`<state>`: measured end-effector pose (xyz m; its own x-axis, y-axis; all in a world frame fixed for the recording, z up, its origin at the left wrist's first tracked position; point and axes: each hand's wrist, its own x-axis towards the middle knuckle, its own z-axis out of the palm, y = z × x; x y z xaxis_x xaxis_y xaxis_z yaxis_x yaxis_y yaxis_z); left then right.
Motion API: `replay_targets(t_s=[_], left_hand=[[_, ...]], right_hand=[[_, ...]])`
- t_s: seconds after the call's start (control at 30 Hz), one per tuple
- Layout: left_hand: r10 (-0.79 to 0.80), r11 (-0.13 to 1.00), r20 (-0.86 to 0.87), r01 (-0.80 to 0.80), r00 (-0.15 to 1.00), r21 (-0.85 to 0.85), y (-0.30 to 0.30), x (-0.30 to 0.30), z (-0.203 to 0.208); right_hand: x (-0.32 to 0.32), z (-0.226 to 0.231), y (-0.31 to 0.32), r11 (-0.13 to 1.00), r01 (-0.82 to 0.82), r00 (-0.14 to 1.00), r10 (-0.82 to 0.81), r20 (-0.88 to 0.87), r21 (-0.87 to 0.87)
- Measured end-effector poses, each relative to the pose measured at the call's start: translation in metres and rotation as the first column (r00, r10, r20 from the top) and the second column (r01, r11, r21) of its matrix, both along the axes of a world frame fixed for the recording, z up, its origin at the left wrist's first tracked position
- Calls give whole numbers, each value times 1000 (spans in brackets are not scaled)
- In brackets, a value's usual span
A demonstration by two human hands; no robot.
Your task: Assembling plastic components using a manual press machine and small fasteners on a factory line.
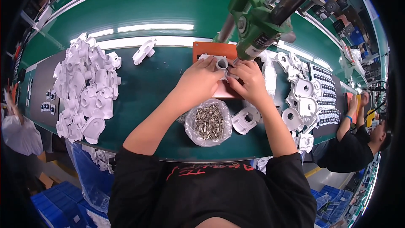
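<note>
Green bench [145,80] | white parts [84,88] heaped left | bag [211,142] of metal pieces [209,121]

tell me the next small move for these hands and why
Probably settle the white part squarely on the orange base: the left hand and right hand both hold it over that base, and the green press head appears close by.

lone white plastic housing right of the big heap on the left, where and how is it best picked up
Likely by the middle of its long body, from above: the white plastic housing lies slanted and apart from the heap, so fingers could straddle its narrow width. A short stub juts from its right side, so close around the body beside that. The left hand is nearer.
</note>
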<state>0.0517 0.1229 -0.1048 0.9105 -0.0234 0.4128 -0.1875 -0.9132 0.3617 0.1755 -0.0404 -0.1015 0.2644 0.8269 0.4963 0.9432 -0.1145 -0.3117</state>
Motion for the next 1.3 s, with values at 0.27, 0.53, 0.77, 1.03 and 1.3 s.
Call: replay_targets(t_s=[0.27, 0.53, 0.77, 1.03, 1.3], left_hand=[[12, 1000, 0, -12, 1000, -2, 0, -1, 1], [22, 1000, 4, -22, 1000, 9, -1, -1, 1], [21, 1000, 40, -21, 999, -3, -1, -2, -1], [13, 1000, 15, -13, 1000, -12, 0, 0, 0], [10, 1000, 4, -10, 1000, -5, 0, -1, 0]], right_hand=[[-33, 19, -12, 995, 94, 995, -94, 18, 17], [-94, 30, -2, 962, -258, 962, 248, -110, -86], [-98, 22, 2, 954, -240, 971, 234, -51, -182], [-77, 34, -5, 967, -255, 916, 232, -326, -28], [-18, 34, -19, 979, 196, 760, -187, -622, -55]])
